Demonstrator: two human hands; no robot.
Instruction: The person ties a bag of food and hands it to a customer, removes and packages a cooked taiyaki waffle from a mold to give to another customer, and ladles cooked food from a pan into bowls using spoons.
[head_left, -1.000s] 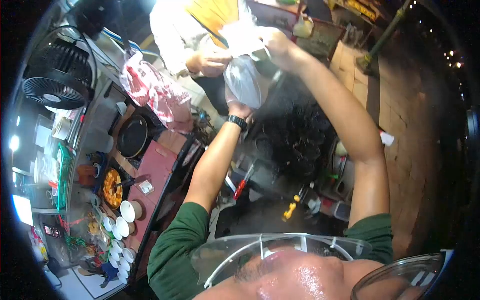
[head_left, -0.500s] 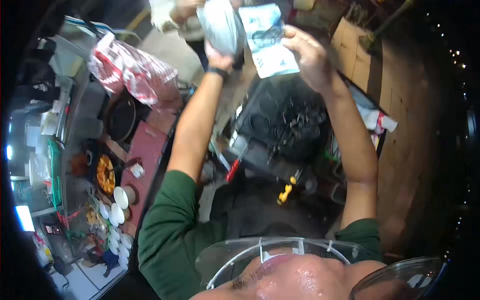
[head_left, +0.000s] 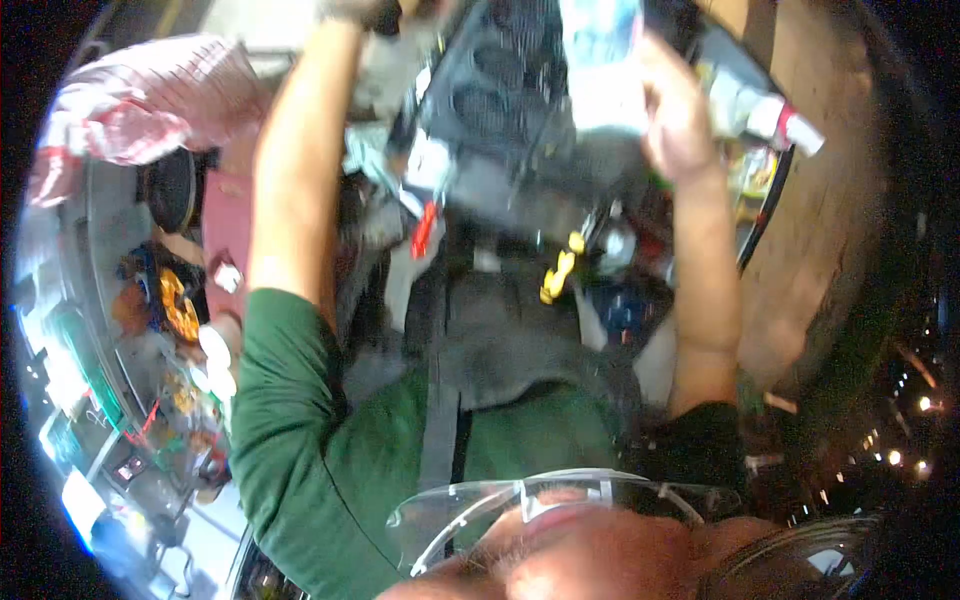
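Observation:
My right hand [head_left: 680, 115], its fingers closed, holds a pale blue and white banknote [head_left: 605, 85] by the edge; the note is blurred and overexposed. Beneath the note lies a black surface with round shapes [head_left: 505, 65]. At the upper left my left arm stretches forward, with a black watch [head_left: 381, 17] on the wrist. My left hand [head_left: 345, 6] is mostly cut off by the top edge, so its fingers and anything in them are hidden. Between my arms are a red-handled tool [head_left: 424, 230] and a yellow object [head_left: 560, 275].
On the left are a red-and-white bundle [head_left: 160, 100], a maroon board [head_left: 229, 195], a dark pan [head_left: 172, 190], a pan of orange food [head_left: 180, 305], white cups [head_left: 217, 360] and a green basket [head_left: 85, 360]. A white and red wrapper [head_left: 795, 125] sits at the right.
My left hand, earlier holding a whitish packet, has gone up and left, mostly out of view. My right hand with the banknote has shifted right. The view has tilted, and everything is more blurred.

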